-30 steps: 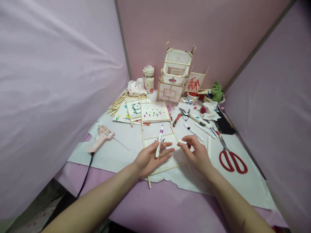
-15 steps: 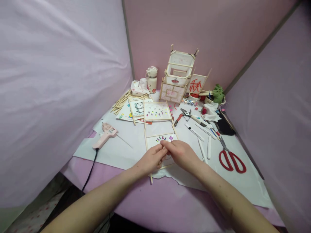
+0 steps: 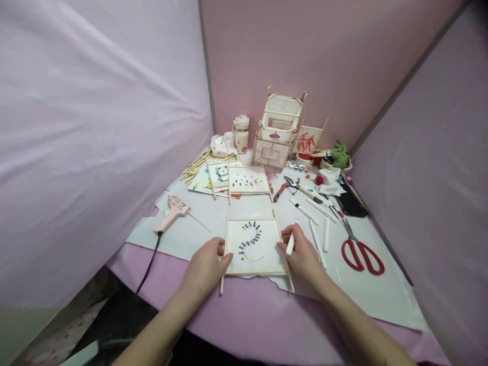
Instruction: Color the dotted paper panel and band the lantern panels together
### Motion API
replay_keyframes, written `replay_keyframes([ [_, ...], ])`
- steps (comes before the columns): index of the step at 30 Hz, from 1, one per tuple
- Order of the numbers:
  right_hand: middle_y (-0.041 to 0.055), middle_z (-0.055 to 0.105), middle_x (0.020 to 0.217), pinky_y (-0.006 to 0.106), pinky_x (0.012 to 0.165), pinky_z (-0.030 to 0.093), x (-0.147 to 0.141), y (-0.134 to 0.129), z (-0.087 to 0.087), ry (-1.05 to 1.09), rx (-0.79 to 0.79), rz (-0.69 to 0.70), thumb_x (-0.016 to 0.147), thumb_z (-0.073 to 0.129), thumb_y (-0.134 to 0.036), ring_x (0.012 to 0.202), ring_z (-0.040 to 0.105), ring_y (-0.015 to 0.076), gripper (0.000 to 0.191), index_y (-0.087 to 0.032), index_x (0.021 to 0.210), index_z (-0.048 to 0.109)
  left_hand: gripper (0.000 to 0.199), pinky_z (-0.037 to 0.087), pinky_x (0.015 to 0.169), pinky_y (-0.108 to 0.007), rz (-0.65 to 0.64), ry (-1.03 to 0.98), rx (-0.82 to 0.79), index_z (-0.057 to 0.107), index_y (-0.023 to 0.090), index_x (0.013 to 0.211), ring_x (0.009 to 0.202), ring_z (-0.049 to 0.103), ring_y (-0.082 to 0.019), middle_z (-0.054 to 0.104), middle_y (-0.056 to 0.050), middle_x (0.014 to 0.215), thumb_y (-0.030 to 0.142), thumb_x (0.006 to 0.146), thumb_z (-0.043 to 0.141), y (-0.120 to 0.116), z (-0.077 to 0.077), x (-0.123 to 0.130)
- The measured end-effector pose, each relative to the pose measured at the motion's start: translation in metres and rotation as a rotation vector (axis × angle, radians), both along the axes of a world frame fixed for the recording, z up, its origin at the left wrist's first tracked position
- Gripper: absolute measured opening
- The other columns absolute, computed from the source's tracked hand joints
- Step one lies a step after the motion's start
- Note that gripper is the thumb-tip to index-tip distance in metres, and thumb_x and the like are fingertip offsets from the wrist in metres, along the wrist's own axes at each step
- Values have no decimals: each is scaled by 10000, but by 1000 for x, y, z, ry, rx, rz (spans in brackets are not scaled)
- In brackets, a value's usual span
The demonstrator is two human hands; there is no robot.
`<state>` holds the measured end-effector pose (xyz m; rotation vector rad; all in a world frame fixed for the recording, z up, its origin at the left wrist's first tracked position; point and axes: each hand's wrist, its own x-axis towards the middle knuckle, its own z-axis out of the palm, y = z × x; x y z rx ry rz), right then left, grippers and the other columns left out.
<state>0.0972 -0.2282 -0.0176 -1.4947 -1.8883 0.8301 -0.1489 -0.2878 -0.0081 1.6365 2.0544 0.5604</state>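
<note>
A white panel framed with thin wooden sticks (image 3: 267,234) lies before me, bearing a curving S-shaped line of coloured dabs and a thin pale curve at its lower end. My left hand (image 3: 208,262) pinches the panel's left stick between thumb and fingers. At the opposite side, my right hand (image 3: 301,251) holds a white marker (image 3: 290,245), and its thumb and fingertips also touch the right stick. Just beyond lies a second stick-framed panel (image 3: 247,179) with scattered coloured dabs. White markers (image 3: 304,211) rest to the right of my right hand.
A pink glue gun (image 3: 173,213) with a black cord lies left. Red-handled scissors (image 3: 360,251) and pruning shears (image 3: 286,187) lie right. Behind stand a stick-and-paper structure (image 3: 276,132) and a bottle (image 3: 241,134), near wooden sticks (image 3: 196,165). Cloth walls rise around the table.
My hands have parted from the middle of the panel to its two sides, uncovering the dabbed line. The marker has moved right with my right hand. The view has tilted slightly.
</note>
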Motion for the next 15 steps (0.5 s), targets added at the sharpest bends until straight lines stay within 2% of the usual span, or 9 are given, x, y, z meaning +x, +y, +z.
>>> replay_keyframes([
  [3, -14, 571, 751, 300, 586, 428, 3, -28, 0, 54, 0, -49, 810, 545, -315, 610, 544, 189, 190, -259, 968, 455, 280, 446, 700, -293, -58, -206, -22, 577, 171, 1050, 761, 618, -193, 666, -36, 873, 314, 812, 543, -10, -3, -6],
  [6, -36, 533, 664, 290, 537, 411, 6, -53, 2, 52, -20, -104, 801, 573, -342, 536, 502, 180, 220, -268, 964, 445, 235, 444, 705, -279, -168, -221, 22, 620, 189, 1013, 766, 615, -183, 678, -25, 862, 282, 842, 488, 5, 11, -7],
  [8, -26, 566, 687, 288, 543, 422, 6, -65, 8, 85, -67, -122, 818, 567, -379, 564, 534, 187, 221, -269, 953, 431, 257, 433, 712, -288, -224, -53, 115, 647, 192, 1015, 770, 605, -189, 683, -40, 897, 260, 851, 461, 37, 29, -3],
  [9, -16, 589, 712, 288, 556, 433, 6, -70, 11, 106, -102, -102, 835, 552, -402, 593, 557, 192, 211, -269, 941, 426, 272, 428, 746, -295, -281, 22, 178, 659, 195, 1023, 841, 604, -203, 685, -56, 954, 251, 859, 449, 57, 38, 0],
  [11, 0, 628, 757, 291, 597, 453, 6, -78, 16, 104, -169, -8, 867, 513, -435, 652, 595, 200, 191, -269, 906, 427, 282, 419, 787, -299, -480, 129, 259, 681, 197, 1011, 946, 595, -225, 680, -74, 1030, 234, 865, 442, 101, 51, 11],
  [13, 0, 638, 731, 296, 607, 448, 9, -84, 18, -6, -201, 71, 887, 480, -449, 640, 600, 204, 191, -268, 849, 430, 315, 412, 765, -293, -682, 238, 257, 691, 191, 1022, 958, 596, -232, 679, -89, 1038, 181, 862, 420, 140, 53, 27],
  [15, -1, 637, 684, 295, 580, 423, 14, -89, 18, -167, -191, 88, 895, 464, -444, 603, 596, 212, 205, -266, 797, 434, 285, 399, 707, -269, -801, 258, 227, 709, 206, 980, 892, 608, -217, 690, -72, 978, 165, 834, 468, 169, 45, 45],
])
